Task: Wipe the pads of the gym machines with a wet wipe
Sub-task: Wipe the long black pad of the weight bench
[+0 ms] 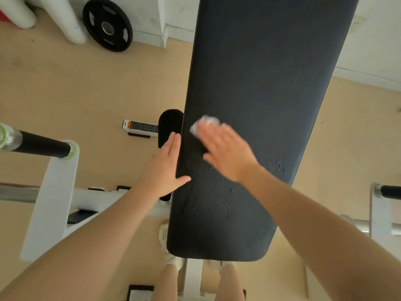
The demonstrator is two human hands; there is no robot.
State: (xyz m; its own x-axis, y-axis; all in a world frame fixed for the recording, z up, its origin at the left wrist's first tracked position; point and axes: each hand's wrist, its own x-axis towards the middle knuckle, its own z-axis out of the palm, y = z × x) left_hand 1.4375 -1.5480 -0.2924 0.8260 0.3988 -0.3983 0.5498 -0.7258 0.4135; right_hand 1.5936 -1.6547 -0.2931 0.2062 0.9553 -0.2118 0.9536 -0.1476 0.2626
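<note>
**Wet wipe pressed on the dark bench pad**

At the far left, a black bar sleeve [41, 145] with a shiny metal end rests in a white upright of the frame [54, 192]. Behind it, near the top left, a black weight plate [107, 25] leans against the white wall. On the beige floor [76, 83], just beside the left edge of the bench, lies a small white and black box [141, 127], and next to it a black roller pad [169, 124] is partly hidden under the bench.

The left hand [162, 168] is flat and open, fingers together along the left edge of the bench pad [260, 72], thumb spread onto the pad surface. It holds nothing.

The bench pad is long, dark blue-black and finely textured, and it runs from the near end by the person's legs up to the top of the view. Small water drops shine on its near half, in groups close to the right edge and in the middle.

The right hand [225, 151] lies palm down on the pad, near the left edge, and presses the wet wipe [204, 124] under its fingertips. The wipe is white, crumpled, a little blurred, and only its far part shows beyond the fingers. The two hands are close but do not touch.

At the far right, another black bar sleeve [390, 192] sits on a white upright.
</note>
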